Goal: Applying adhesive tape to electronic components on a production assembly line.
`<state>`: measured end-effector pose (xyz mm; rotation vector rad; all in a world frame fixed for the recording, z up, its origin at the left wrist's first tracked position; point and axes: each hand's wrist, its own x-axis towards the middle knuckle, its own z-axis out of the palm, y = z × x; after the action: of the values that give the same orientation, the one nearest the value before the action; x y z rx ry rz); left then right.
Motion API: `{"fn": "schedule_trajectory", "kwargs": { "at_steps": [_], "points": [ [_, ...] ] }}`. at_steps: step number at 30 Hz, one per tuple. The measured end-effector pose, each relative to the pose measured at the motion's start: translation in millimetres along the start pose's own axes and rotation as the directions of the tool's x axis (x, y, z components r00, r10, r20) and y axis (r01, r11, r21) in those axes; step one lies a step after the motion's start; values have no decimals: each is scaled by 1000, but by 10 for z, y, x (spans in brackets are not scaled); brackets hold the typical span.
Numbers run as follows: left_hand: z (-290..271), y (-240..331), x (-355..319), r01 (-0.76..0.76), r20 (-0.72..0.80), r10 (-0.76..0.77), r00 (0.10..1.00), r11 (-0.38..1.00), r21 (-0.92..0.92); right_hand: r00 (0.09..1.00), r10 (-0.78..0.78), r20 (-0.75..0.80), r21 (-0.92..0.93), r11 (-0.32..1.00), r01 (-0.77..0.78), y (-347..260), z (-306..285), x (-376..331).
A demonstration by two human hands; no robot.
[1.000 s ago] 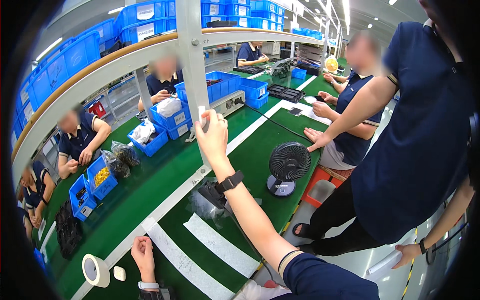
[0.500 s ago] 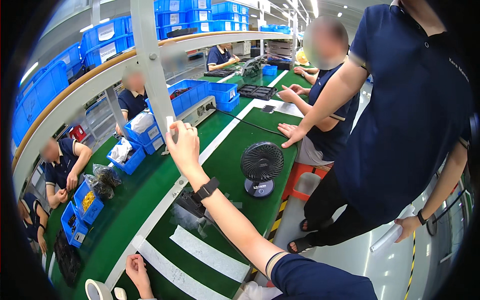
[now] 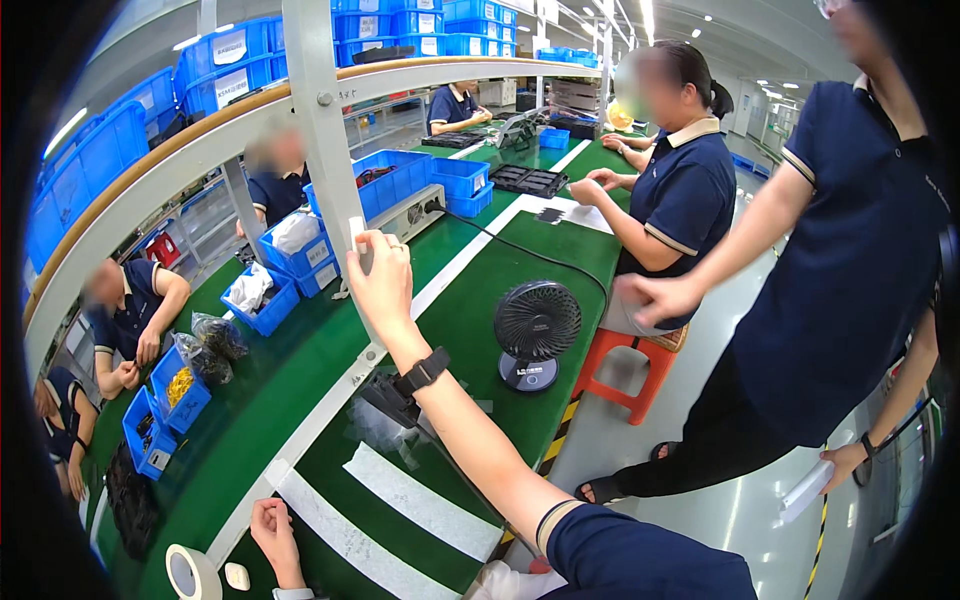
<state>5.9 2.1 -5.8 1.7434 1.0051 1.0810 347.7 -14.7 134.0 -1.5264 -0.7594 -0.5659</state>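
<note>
My right hand (image 3: 383, 280), with a black watch (image 3: 424, 371) on its wrist, is raised at the white metal post (image 3: 325, 130). Its thumb and fingers are closed around a small white piece (image 3: 357, 232) at the post's edge; whether that piece is fixed there I cannot tell. Low at the left, my left hand (image 3: 274, 538) is curled shut over the green bench, its fingertips hidden. Beside it lie two white strips (image 3: 425, 500) with faint marks. A tape roll (image 3: 190, 574) and a small white rounded object (image 3: 237, 576) sit left of that hand.
A black desk fan (image 3: 537, 325) stands right of my forearm. A black device (image 3: 385, 400) lies under it. Blue bins (image 3: 262, 302) line the bench's far side. One co-worker (image 3: 680, 190) sits beyond the fan; another person (image 3: 840, 270) stands at the right by an orange stool (image 3: 632, 375).
The standing person has lifted a hand off the bench and shifted right, uncovering the stool and the seated co-worker. My view has shifted slightly; both my hands keep their poses.
</note>
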Motion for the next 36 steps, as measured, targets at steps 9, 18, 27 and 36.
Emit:
{"fn": "schedule_trajectory", "kwargs": {
  "at_steps": [9,18,27,36],
  "points": [
    [13,29,-17,22,18,-22,1000,1000,1,999,-44,-31,89,995,47,-41,-64,47],
    [7,26,-12,5,12,-5,1000,1000,5,997,-75,-27,29,997,75,4,4,-22],
    [6,38,-13,34,16,-34,999,999,-15,997,-57,-60,111,992,64,-102,-13,-13],
    [8,63,-9,43,19,-43,999,999,-4,999,-44,-5,104,994,44,-36,11,7]
  ]
}}
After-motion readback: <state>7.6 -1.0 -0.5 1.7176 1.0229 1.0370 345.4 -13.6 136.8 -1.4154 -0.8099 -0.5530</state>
